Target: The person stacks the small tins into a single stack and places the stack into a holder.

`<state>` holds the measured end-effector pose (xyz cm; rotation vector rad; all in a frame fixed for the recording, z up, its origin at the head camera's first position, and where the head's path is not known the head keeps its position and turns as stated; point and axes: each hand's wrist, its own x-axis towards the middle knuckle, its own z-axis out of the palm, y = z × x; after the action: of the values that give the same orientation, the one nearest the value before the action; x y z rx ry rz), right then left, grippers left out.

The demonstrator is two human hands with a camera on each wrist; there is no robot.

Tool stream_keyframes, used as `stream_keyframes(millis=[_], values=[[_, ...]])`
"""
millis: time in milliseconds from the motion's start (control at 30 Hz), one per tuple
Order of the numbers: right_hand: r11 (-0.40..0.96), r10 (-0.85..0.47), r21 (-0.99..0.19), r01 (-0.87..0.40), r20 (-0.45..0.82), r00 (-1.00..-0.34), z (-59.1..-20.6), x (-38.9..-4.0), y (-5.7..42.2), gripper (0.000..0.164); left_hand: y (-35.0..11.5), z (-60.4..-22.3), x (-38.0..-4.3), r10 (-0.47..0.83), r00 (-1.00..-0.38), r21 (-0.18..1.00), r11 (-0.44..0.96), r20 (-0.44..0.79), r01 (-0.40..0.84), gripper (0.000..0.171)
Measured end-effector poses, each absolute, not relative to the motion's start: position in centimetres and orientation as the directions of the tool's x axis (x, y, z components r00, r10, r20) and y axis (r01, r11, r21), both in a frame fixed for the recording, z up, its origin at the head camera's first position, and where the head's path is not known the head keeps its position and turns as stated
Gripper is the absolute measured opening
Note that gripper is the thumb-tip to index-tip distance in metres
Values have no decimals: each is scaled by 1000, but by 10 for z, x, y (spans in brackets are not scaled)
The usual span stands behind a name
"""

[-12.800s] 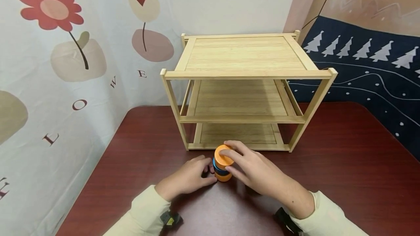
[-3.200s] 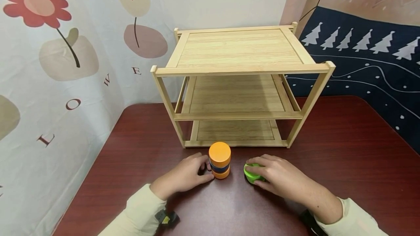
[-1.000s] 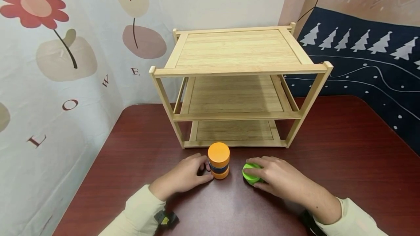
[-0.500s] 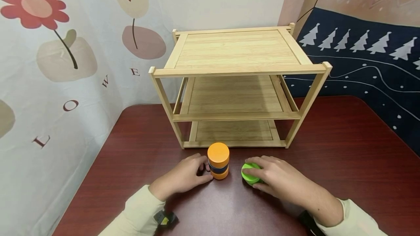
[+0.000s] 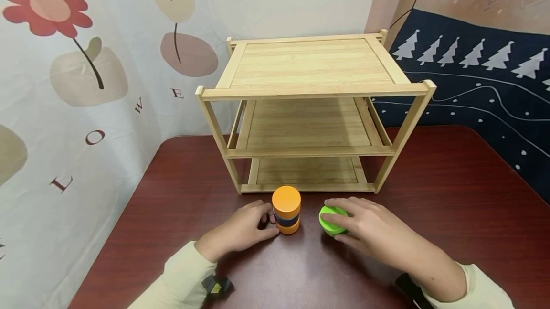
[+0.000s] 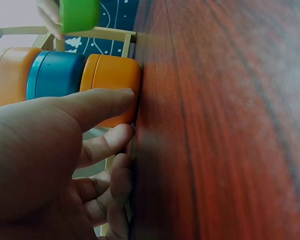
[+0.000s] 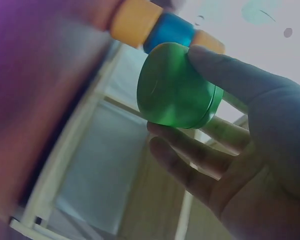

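Note:
Three round lidded tins form an upright stack: an orange tin [image 6: 112, 70] at the bottom, a blue tin [image 6: 60, 74] in the middle and another orange tin [image 5: 286, 199] on top. My left hand [image 5: 240, 228] rests low at the stack's left side, with thumb and index finger pinching the bottom tin near the tabletop. To the right of the stack, my right hand [image 5: 371, 225] holds a green tin [image 5: 331, 220] between thumb and fingers, one finger lying across its lid. In the left wrist view the green tin is up off the table, apart from the stack.
A three-tier wooden shelf [image 5: 318, 90] stands just behind the stack on the dark red table [image 5: 447, 213]. Printed cloths hang behind, a flowered one [image 5: 142, 22] at left and a navy one with trees [image 5: 477, 89] at right. Each wrist wears a dark strap.
The right hand, earlier on the top orange tin, moved right and took hold of the green tin. Just now it has raised that tin off the table. The left hand has stayed by the stack.

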<state>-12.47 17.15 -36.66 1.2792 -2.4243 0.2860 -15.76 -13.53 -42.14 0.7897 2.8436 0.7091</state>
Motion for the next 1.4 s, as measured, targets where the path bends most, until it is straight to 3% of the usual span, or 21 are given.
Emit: stream_keyframes(millis=[533,800,1200,1400], values=[[535,-740,7,-845,487,-464,-350,-114,175,54,-135,-420,-158,510,-860,463,760,9,456,21],[506,-720,-1,-862,550,-424,-346,-112,176,35,-134,-420,-159,510,-860,461,761,10,456,21],[538,-700,-16,-843,549,-457,-340,-109,173,43,-136,-421,-158,508,-861,464,763,0,450,21],[514,-697,-4,-858,580,-421,-337,-110,168,41,-135,-420,-159,506,-863,464,766,-9,445,21]])
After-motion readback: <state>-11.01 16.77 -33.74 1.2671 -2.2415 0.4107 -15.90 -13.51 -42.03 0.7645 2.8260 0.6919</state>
